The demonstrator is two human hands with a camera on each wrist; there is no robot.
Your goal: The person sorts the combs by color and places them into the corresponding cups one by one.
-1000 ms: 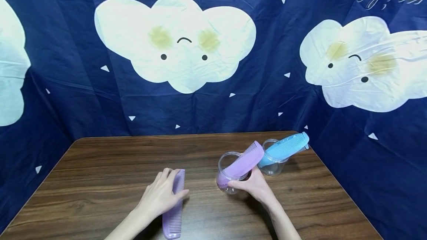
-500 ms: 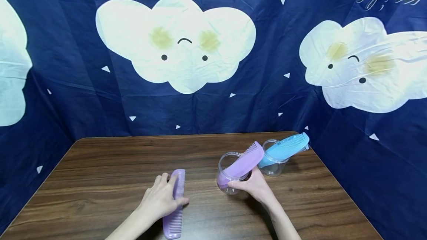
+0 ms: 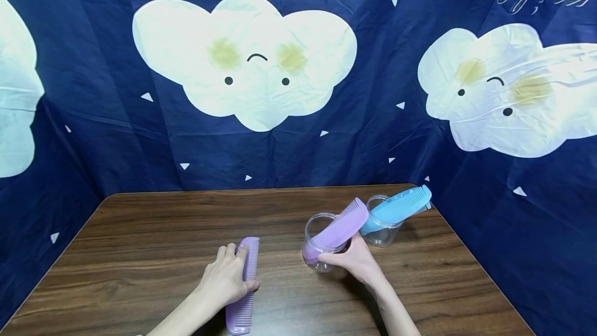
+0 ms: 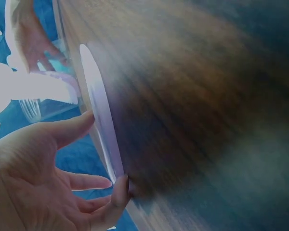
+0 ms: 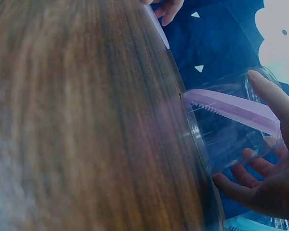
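Observation:
A purple comb point(image 3: 241, 311) lies flat on the wooden table, its teeth facing right. Over it, my left hand point(image 3: 225, 280) pinches it, thumb at the toothed edge and fingers toward the far end and spine. In the left wrist view, the thumb and a fingertip touch the comb point(image 4: 102, 110). My right hand point(image 3: 356, 262) grips a clear plastic jar point(image 3: 313, 232) from its right side. Leaning inside that jar is another purple comb point(image 3: 342, 224), its upper end sticking out to the right. The right wrist view shows the thumb and fingers around the jar point(image 5: 221, 139).
Behind the right hand stands a second clear jar point(image 3: 381, 236) with a blue comb point(image 3: 400, 205) leaning out to the right; part of another comb shows behind it. The table point(image 3: 140, 253) meets a dark blue cloth point(image 3: 261, 159) with white clouds along its back and sides.
My left thumb has drawn in closer to the comb on the table, and the left fingers have shifted slightly toward me. The right hand and the jar have stayed put.

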